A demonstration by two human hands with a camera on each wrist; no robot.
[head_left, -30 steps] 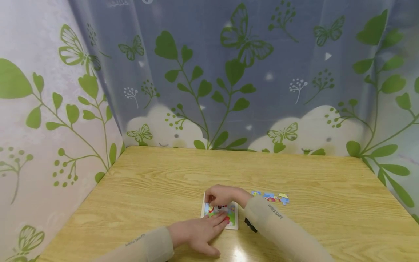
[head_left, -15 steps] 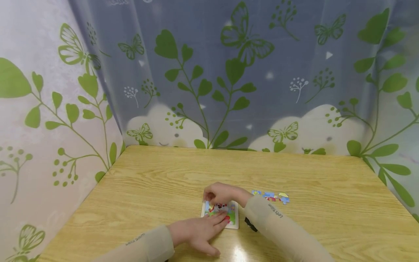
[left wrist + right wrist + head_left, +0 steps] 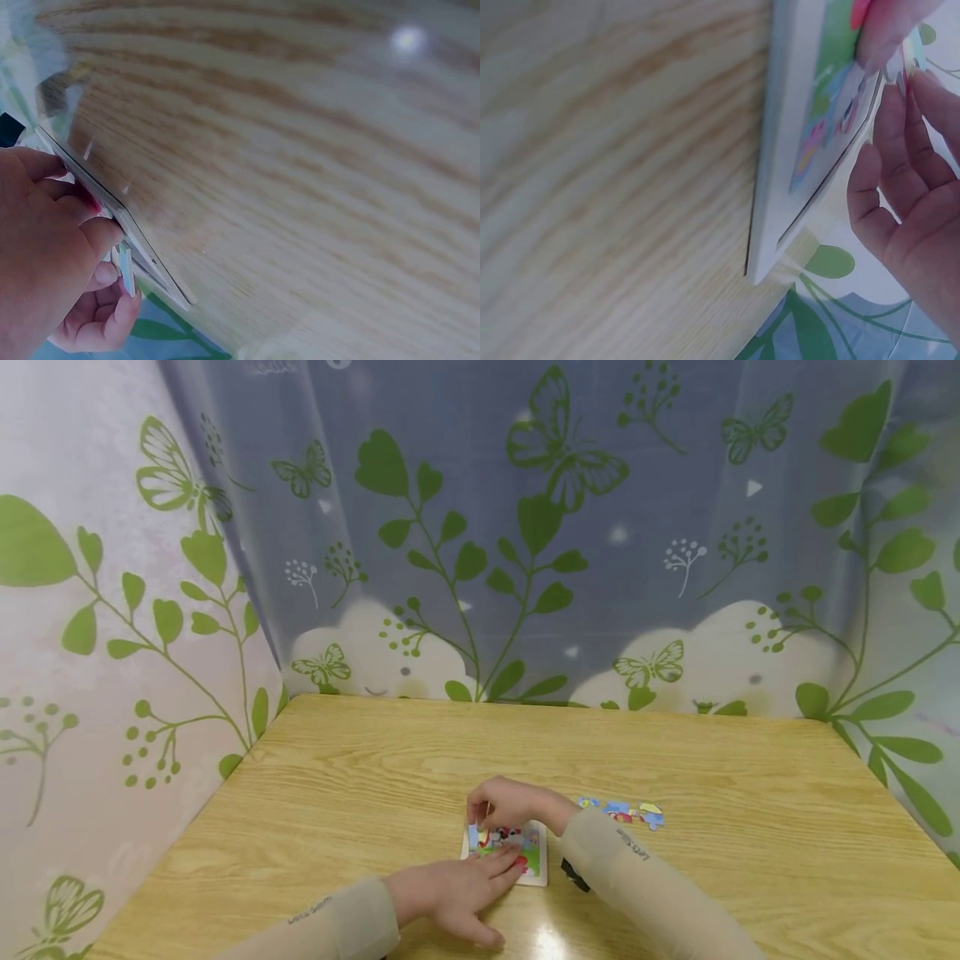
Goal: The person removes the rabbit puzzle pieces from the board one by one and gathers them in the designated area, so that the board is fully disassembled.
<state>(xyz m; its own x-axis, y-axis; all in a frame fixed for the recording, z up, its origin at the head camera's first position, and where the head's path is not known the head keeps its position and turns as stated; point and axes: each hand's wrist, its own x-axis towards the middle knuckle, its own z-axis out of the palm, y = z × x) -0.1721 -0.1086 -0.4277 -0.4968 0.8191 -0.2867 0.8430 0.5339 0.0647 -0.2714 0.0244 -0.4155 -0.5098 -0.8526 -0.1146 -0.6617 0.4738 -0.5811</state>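
A small picture puzzle in a white tray [image 3: 542,875] lies on the table, with a cartoon animal and green ground on it. My left hand [image 3: 459,895] rests on its lower part, fingers straight and spread, covering some of the picture. At the tray's upper left corner my right hand [image 3: 507,803] pinches a light blue puzzle piece [image 3: 128,271] between thumb and fingertips. In the left wrist view that piece stands tilted up from the tray. The right wrist view shows the tray's white edge [image 3: 769,225] and the bent fingers of the right hand [image 3: 922,195].
Several loose puzzle pieces [image 3: 621,812], blue, red and yellow, lie to the right of the tray, behind the right forearm. The wooden table [image 3: 360,760] meets a patterned curtain [image 3: 465,610] at the back. A black strap [image 3: 575,875] shows under the right sleeve.
My right hand has risen slightly at the tray's upper left corner, and more of the picture shows beneath it. The left hand has stayed in place.
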